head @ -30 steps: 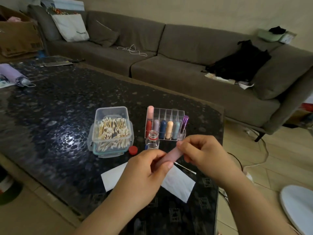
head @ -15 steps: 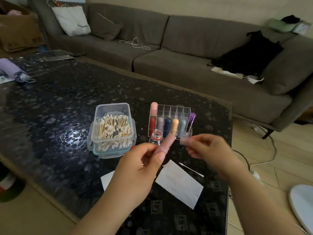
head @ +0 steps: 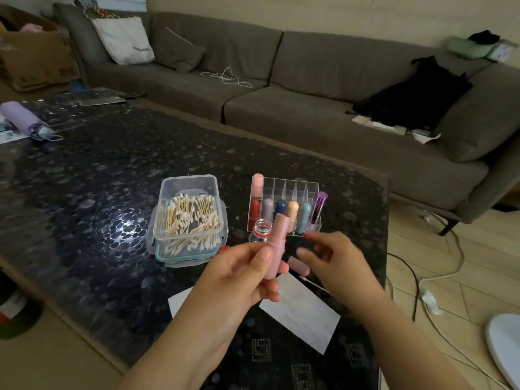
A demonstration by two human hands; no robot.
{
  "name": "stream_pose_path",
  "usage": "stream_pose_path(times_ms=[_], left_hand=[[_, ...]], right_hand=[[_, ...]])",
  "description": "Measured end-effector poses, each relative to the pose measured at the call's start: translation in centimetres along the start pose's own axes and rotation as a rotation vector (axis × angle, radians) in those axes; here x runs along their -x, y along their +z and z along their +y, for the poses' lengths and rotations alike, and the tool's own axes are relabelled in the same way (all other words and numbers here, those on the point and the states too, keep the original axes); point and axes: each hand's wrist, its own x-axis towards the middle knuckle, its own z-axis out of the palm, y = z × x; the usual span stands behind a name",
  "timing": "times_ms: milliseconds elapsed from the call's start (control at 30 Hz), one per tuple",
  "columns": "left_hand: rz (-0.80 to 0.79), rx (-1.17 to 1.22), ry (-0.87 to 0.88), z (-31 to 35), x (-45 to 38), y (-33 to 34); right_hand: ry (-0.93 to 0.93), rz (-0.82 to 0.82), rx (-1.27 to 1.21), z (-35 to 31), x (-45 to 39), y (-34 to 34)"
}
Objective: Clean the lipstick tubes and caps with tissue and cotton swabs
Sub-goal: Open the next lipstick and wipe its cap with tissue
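Lipstick [head: 277, 243], uncapped since a second ago, gripped upright in left hand [head: 244, 274] between thumb and curled fingers, pink bullet exposed at top, raised in front of rack [head: 284, 209]. Cap [head: 298, 265] off now, no longer pinched by right hand as half a second back; seen just below right-hand fingers, near tissue edge, whether lying on desk [head: 84, 192] or touching fingers unclear. Right hand [head: 334, 263] opened, fingers spread and relaxed, gripping nothing, shifted lower and to the right of lipstick. Tissue [head: 299, 311] flat on desk as before, beneath both hands; second white sheet partly hidden behind left wrist. Swab [head: 312, 282] lying where earlier, at tissue's far edge, partly covered by right hand. Swab box [head: 190, 218], glass bottle [head: 261, 229] and red lid [head: 224, 249] unmoved on desk. Rack holding same row of tubes, tall pink one at left, purple one at right. Camera closer and tilted slightly lower than a second ago.
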Motion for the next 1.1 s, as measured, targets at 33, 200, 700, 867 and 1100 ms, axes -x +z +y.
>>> stream_pose_path(times_ms=[33, 200, 700, 867, 1100], left_hand=[[-0.014, 0.009, 0.005, 0.0, 0.1, 0.1], [-0.092, 0.026, 0.014, 0.2, 0.6, 0.6], [-0.168, -0.043, 0.018, -0.3, 1.8, 1.1], [-0.189, 0.017, 0.016, -0.6, 1.7, 1.1], [-0.18, 0.077, 0.062, -0.5, 1.6, 1.0]], right_hand=[[-0.029, 0.012, -0.151, -1.0, 0.5, -0.9], [-0.167, -0.057, -0.629, -4.3, 4.0, -3.9], [-0.275, -0.016, -0.738, -5.3, 5.8, -4.9], [-0.302, 0.031, -0.778, -5.6, 6.0, -4.7], [-0.353, 0.041, -0.829, -6.3, 6.0, -4.6]])
